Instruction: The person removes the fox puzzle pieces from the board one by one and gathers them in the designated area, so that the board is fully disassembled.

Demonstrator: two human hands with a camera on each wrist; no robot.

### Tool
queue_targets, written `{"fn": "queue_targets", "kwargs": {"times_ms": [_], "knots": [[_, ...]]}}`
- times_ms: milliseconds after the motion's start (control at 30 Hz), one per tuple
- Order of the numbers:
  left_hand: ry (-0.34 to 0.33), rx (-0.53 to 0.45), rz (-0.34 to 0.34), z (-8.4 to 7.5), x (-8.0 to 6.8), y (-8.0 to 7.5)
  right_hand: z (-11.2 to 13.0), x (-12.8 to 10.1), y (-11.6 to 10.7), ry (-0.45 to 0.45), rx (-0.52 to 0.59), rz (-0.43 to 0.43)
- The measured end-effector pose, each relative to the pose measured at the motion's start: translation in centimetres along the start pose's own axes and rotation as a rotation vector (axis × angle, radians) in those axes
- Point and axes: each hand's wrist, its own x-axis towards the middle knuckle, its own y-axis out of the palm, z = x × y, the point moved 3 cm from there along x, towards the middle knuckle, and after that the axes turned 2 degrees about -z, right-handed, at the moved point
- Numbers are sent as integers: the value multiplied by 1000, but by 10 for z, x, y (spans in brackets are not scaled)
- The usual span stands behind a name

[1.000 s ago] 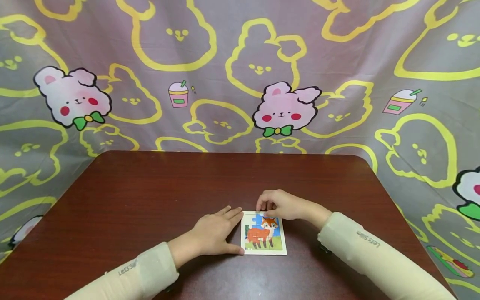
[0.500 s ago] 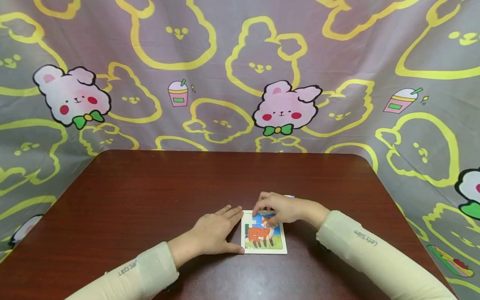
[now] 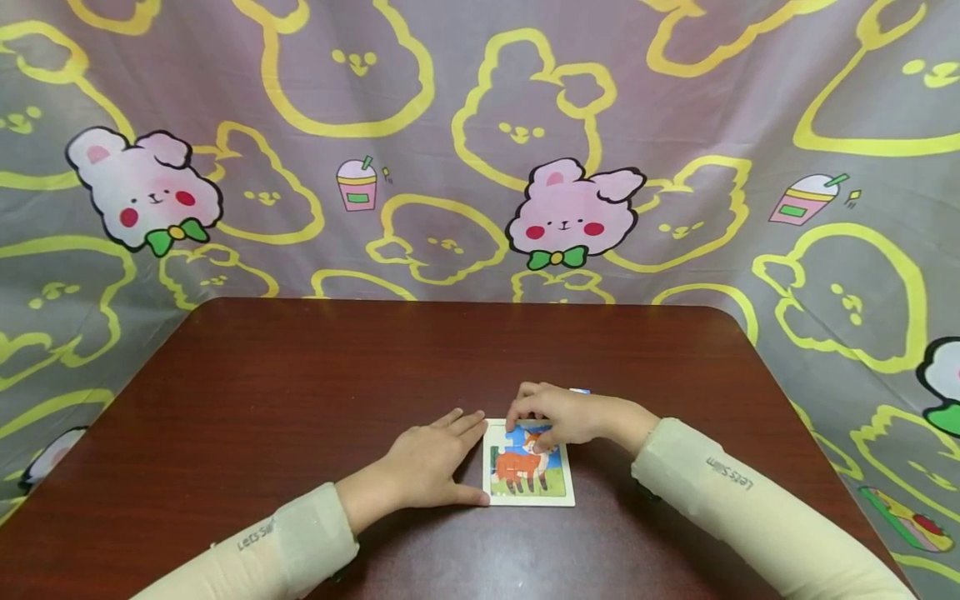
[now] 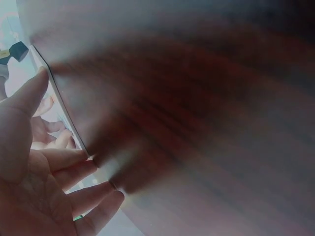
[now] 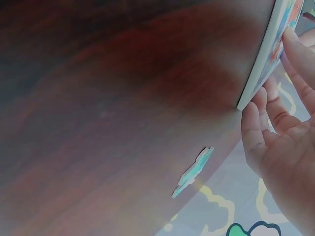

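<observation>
Left hand [image 3: 431, 467] lies flat, fingers straight, bracing the fox puzzle board [image 3: 528, 473] on the table [image 3: 300, 392]. Right hand [image 3: 562, 414] apparently presses a piece into the top row. Next: fetch loose piece [image 5: 193, 172].

Dark reddish-brown table [image 3: 300, 400] with rounded corners.
On it lie a fox puzzle board [image 3: 528, 479] near the front and one loose blue piece [image 5: 193, 172] just behind.
</observation>
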Motion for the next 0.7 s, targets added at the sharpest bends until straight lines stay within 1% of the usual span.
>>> {"fn": "queue_targets", "kwargs": {"times_ms": [267,467,700], "knots": [[-4,-8,7,1,1,0,1,3,0,17,-8,23],[-3,-6,5,0,0,0,3,5,0,16,-47,40],[-4,-8,6,0,0,0,3,6,0,21,-53,41]]}}
